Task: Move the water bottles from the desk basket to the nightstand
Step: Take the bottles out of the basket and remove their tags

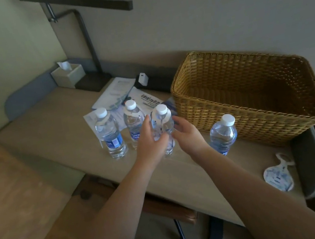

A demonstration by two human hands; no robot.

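Note:
Several clear water bottles with white caps stand on the beige desk [54, 132], outside the wicker basket [257, 123]. Two of them, a left bottle [111, 135] and one beside it [133, 121], stand left of my hands. A middle bottle [162, 118] stands upright on the desk between my hands. My left hand [152, 141] wraps its left side and covers the label. My right hand [186, 135] touches its right side with the fingers. Another bottle [223, 133] stands alone in front of the basket. The basket's inside looks empty.
Papers and leaflets [115, 97] lie behind the bottles. A tissue box [68, 76] and a desk lamp [88, 47] stand at the back left, and a white charger [143, 79] sits near the wall. A paper tag [278, 176] lies near the desk's front right. A chair [166, 205] is under the desk.

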